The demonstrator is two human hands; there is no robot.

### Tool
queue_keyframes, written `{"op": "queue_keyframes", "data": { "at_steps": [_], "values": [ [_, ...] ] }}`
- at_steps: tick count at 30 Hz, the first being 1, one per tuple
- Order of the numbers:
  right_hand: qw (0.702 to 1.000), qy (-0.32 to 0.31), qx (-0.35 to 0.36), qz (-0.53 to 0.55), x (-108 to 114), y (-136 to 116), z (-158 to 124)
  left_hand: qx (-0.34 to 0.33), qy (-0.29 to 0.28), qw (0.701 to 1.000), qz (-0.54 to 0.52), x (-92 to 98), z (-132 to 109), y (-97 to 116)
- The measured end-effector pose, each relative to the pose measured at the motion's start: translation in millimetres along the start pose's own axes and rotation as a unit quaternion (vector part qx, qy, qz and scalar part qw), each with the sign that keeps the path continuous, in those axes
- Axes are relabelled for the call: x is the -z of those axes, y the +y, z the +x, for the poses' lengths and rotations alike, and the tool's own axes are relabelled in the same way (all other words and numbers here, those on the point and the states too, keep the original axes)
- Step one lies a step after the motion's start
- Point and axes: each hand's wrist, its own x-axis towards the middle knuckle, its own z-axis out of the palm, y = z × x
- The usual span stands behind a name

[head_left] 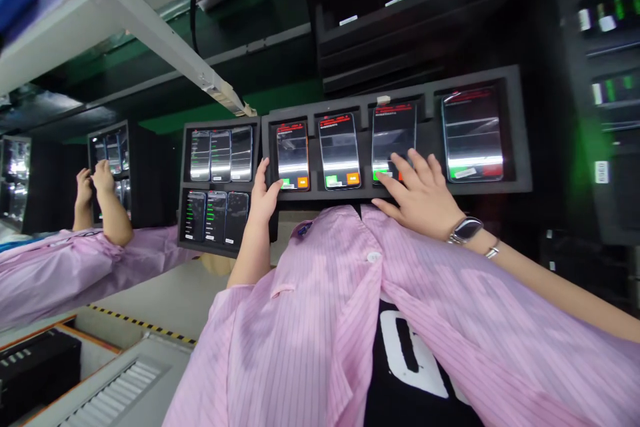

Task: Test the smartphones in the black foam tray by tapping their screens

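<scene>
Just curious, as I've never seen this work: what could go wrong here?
The right hand rests its fingers on a phone's screen; a stray touch could hit the wrong button. Its wristwatch could scratch a screen. The left hand, at the foam tray's edge, might jostle the phones.

Bright, fairly flat light, apparently from overhead fixtures out of frame: hard white glare bands streak the phone screens (473, 160), while the pink striped smock (300, 340) shows only soft shading along its folds. The black foam tray (400, 113) and black rack (590, 33) drop into deep shadow, with a hazy green glow smeared across the rack at right. Heavy fisheye distortion bows the white shelf beam (135, 27) at upper left and stretches the frame edges, which go a bit soft — centre stays sharp, no visible motion blur.
</scene>
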Motion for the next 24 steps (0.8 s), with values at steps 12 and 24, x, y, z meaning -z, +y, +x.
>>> {"op": "queue_keyframes", "data": {
  "at_steps": [12, 24],
  "values": [
    [0.983, 0.061, -0.169, -0.031, 36, 53, -59, -0.268, -0.062, 0.928, 0.249, -47.2, -32, 63],
    [0.982, 0.023, -0.178, -0.061, 29, 54, -63, -0.258, -0.058, 0.92, 0.289, -56.2, -36, 56]
  ]
}}
